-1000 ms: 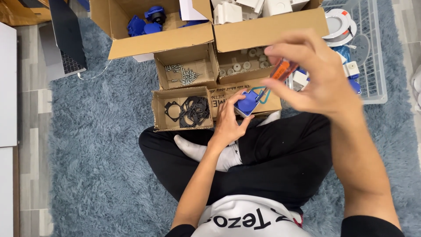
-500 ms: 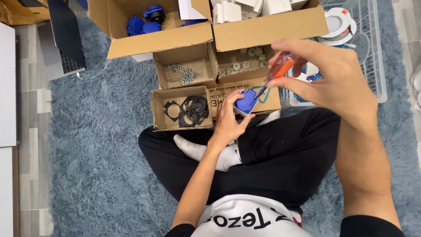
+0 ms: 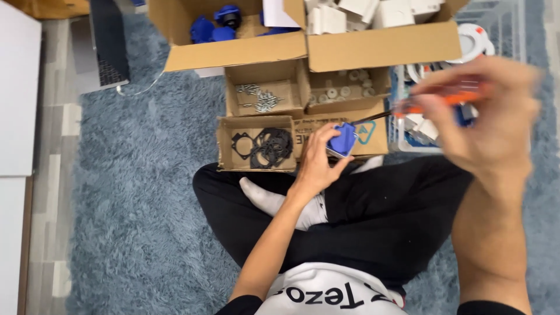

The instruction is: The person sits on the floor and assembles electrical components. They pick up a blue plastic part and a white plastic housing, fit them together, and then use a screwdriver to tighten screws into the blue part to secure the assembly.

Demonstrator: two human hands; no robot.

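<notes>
Head view, looking down: person sits cross-legged on a shaggy blue-grey rug (image 3: 134,192), black trousers, white socks. Left hand (image 3: 318,160) is low, centre of frame, just above the knees; its grip is closed round a small blue plastic part (image 3: 343,140), fingers wrapped at the near and left sides, part tilted w/ its far-right face showing. Right hand (image 3: 496,125) is raised close to the camera at right, blurred; its grip is closed on the orange handle of a screwdriver (image 3: 449,96), thumb and fingers pinching it. The dark shaft runs down-left from the handle and its tip sits at or just beside the blue part's far edge; can't tell if it touches. Just left of the blue part, a small open cardboard box holds black gaskets (image 3: 262,146), flat rings and square frames. Far of that, a second small box w/ loose metal screws (image 3: 259,98), and right of it a third w/ pale washers (image 3: 341,90). Farther still, a large cardboard box (image 3: 233,55), flaps open, blue parts inside at left, white parts (image 3: 373,11) at right. Behind the right hand, a white wire basket (image 3: 510,29) w/ white round pieces, partly hidden. Far left: a laptop (image 3: 108,46) edge on the rug, white cable near it, pale wood floor and a white panel (image 3: 17,87) along the left edge.
</notes>
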